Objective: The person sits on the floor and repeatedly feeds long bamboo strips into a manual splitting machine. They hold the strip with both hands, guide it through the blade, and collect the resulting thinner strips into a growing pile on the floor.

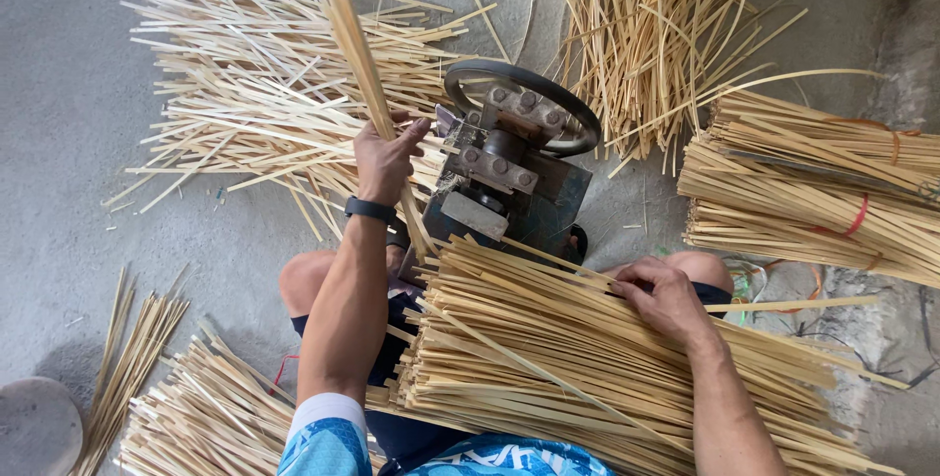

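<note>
My left hand grips a bunch of long pale bamboo strips that rises up and away past the frame's top. Its lower end reaches down beside a small dark metal machine with a black wheel ring and bolted plates. A black band sits on that wrist. My right hand rests on a thick pile of bamboo strips lying across my lap, its fingers pinching at the strips on top.
Loose strips are spread over the concrete floor at upper left, with more behind the machine. Bundles tied with red bands lie at right. Smaller heaps and a round grey object sit at lower left.
</note>
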